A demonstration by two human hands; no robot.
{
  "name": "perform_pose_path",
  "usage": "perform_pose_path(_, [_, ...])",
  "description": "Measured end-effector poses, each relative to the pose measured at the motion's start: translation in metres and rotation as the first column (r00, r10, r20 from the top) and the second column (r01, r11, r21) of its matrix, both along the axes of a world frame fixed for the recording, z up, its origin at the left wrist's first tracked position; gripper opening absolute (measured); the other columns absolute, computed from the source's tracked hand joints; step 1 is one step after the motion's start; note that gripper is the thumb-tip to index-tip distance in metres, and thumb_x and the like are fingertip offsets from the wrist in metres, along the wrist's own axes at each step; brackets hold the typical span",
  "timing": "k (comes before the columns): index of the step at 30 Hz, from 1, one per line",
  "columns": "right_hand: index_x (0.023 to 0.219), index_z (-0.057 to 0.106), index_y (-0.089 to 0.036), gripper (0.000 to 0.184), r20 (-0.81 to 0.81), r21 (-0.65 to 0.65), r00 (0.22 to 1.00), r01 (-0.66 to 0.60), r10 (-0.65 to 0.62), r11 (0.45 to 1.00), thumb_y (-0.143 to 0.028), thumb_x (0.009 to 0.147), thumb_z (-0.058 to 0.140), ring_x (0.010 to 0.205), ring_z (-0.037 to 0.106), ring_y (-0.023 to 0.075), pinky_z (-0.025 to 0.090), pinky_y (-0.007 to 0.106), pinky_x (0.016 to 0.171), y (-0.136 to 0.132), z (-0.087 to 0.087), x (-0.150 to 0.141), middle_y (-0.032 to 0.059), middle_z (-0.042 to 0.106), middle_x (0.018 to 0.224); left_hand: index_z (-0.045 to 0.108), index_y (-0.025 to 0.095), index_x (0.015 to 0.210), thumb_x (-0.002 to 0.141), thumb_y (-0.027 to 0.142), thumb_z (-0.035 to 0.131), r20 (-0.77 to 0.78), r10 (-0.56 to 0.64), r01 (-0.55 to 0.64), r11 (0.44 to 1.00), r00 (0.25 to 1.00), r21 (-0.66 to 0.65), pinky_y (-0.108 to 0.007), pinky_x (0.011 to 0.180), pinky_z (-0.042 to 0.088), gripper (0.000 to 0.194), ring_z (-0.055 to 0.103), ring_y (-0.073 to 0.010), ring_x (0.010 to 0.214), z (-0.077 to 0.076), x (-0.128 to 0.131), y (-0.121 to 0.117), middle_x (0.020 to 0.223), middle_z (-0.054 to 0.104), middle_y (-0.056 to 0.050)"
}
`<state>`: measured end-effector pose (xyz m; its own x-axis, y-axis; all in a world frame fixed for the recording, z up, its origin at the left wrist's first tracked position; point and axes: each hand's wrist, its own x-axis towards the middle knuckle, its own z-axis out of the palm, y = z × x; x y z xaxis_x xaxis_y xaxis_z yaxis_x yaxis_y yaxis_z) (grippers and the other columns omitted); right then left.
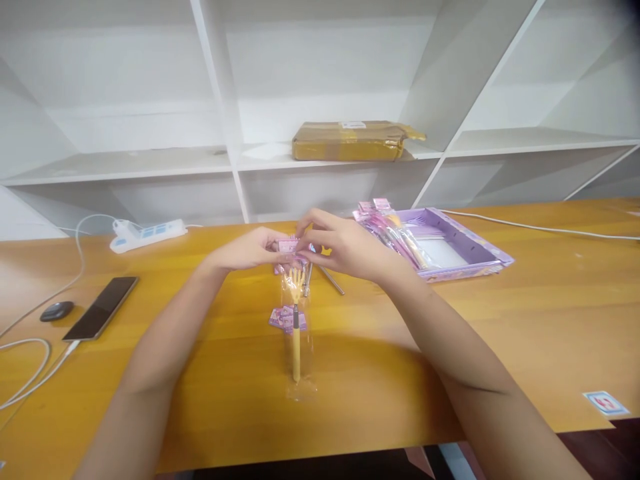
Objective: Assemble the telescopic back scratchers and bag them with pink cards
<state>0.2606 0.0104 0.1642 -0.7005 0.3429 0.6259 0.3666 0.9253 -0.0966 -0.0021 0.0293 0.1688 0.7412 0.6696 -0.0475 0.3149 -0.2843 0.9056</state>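
A yellow back scratcher (296, 353) with a hand-shaped head and a dark band on its handle lies inside a clear plastic bag (309, 343). At the bag's top is a pink header card (287, 246). My left hand (250, 249) pinches the card's left end between thumb and fingers. From the other side, my right hand (345, 245) has its thumb and fingertips closed at the card's right end. Small purple cards (281, 317) lie partly under the bag. Metal rods (333, 281) rest on the table just beyond, partly hidden by my right hand.
A purple tray (470, 241) stands at the back right, with several bagged back scratchers (393, 233) across its left side. Left are a phone (103, 308), a black earbud-like case (57, 311), cables and a power strip (149, 235). A taped box (350, 142) sits on the shelf.
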Motion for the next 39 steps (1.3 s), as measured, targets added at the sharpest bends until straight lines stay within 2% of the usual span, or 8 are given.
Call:
perform_pose_path(6, [0.099, 0.076, -0.018, 0.018, 0.061, 0.042, 0.997, 0.037, -0.039, 0.998, -0.025, 0.109, 0.063, 0.076, 0.061, 0.0121, 0.046, 0.030, 0.067, 0.001, -0.003, 0.001, 0.0095, 0.068, 0.122, 0.084, 0.023, 0.113, 0.089, 0.047, 0.087, -0.035, 0.012, -0.011, 0.999, 0.999, 0.036, -0.026, 0.075, 0.055, 0.034, 0.071, -0.0155, 0.083, 0.001, 0.000, -0.004, 0.096, 0.079, -0.003])
perform_pose_path(11, [0.095, 0.073, -0.018, 0.027, 0.068, 0.000, 0.997, 0.038, -0.038, 0.999, -0.035, 0.112, 0.060, 0.075, 0.059, 0.0121, 0.044, 0.031, 0.068, -0.002, 0.000, 0.000, 0.0100, 0.068, 0.123, 0.083, 0.021, 0.116, 0.098, 0.052, 0.078, -0.019, -0.031, 0.031, 0.999, 0.999, 0.027, -0.029, 0.084, 0.059, 0.037, 0.074, -0.0175, 0.091, 0.003, -0.001, -0.003, 0.108, 0.082, -0.009])
perform_pose_path(15, [0.094, 0.061, -0.020, 0.024, 0.064, -0.168, 0.995, 0.081, -0.071, 0.982, -0.038, 0.110, 0.062, 0.079, 0.057, 0.0149, 0.041, 0.030, 0.070, -0.003, 0.004, -0.001, 0.0072, 0.068, 0.107, 0.083, 0.018, 0.118, 0.103, 0.055, 0.070, 0.004, -0.053, 0.053, 0.998, 0.999, 0.034, -0.030, 0.084, 0.061, 0.042, 0.077, -0.0175, 0.090, 0.003, -0.002, -0.003, 0.109, 0.083, -0.012])
perform_pose_path(18, [0.099, 0.051, -0.022, 0.027, 0.078, -0.348, 0.987, 0.158, -0.139, 0.924, -0.043, 0.105, 0.067, 0.073, 0.055, 0.0158, 0.038, 0.030, 0.067, -0.004, 0.006, -0.003, 0.0016, 0.065, 0.088, 0.082, 0.018, 0.120, 0.103, 0.055, 0.070, 0.007, -0.041, 0.041, 0.999, 0.999, 0.027, -0.029, 0.083, 0.062, 0.043, 0.079, -0.0181, 0.090, 0.003, -0.003, -0.004, 0.113, 0.084, -0.014])
perform_pose_path(20, [0.103, 0.046, -0.023, 0.030, 0.074, -0.442, 0.985, 0.172, -0.155, 0.881, -0.044, 0.103, 0.068, 0.070, 0.055, 0.0153, 0.037, 0.029, 0.066, -0.003, 0.005, -0.004, 0.0002, 0.066, 0.086, 0.083, 0.019, 0.120, 0.103, 0.055, 0.071, 0.009, -0.044, 0.044, 0.999, 0.999, 0.017, -0.029, 0.083, 0.063, 0.041, 0.080, -0.0182, 0.091, 0.003, -0.003, -0.005, 0.116, 0.085, -0.015])
perform_pose_path(28, [0.083, 0.051, -0.021, 0.029, 0.139, -0.495, 0.988, 0.129, -0.068, 0.860, -0.038, 0.106, 0.056, 0.062, 0.046, 0.0116, 0.030, 0.030, 0.064, 0.001, -0.002, -0.014, -0.0023, 0.058, 0.071, 0.084, 0.019, 0.117, 0.102, 0.056, 0.072, -0.008, -0.047, 0.047, 0.997, 0.999, 0.054, -0.030, 0.088, 0.063, 0.042, 0.080, -0.0202, 0.096, 0.003, -0.002, -0.004, 0.112, 0.085, -0.014])
perform_pose_path(34, [0.082, 0.050, -0.021, 0.028, 0.129, -0.513, 0.992, 0.064, 0.004, 0.856, -0.036, 0.105, 0.056, 0.061, 0.042, 0.0102, 0.028, 0.030, 0.064, 0.004, -0.004, -0.014, -0.0049, 0.051, 0.067, 0.085, 0.020, 0.114, 0.099, 0.056, 0.074, -0.022, -0.036, 0.037, 0.999, 0.999, 0.033, -0.031, 0.088, 0.063, 0.040, 0.079, -0.0201, 0.094, 0.003, -0.001, -0.006, 0.109, 0.085, -0.011])
perform_pose_path(39, [0.083, 0.049, -0.022, 0.026, 0.142, -0.546, 0.990, 0.055, 0.028, 0.836, -0.036, 0.104, 0.054, 0.063, 0.043, 0.0109, 0.029, 0.030, 0.065, 0.005, -0.004, -0.013, -0.0047, 0.053, 0.068, 0.085, 0.020, 0.110, 0.100, 0.051, 0.074, -0.030, -0.033, 0.034, 0.998, 0.999, 0.044, -0.028, 0.085, 0.061, 0.034, 0.077, -0.0185, 0.092, 0.003, -0.003, -0.006, 0.105, 0.084, -0.009])
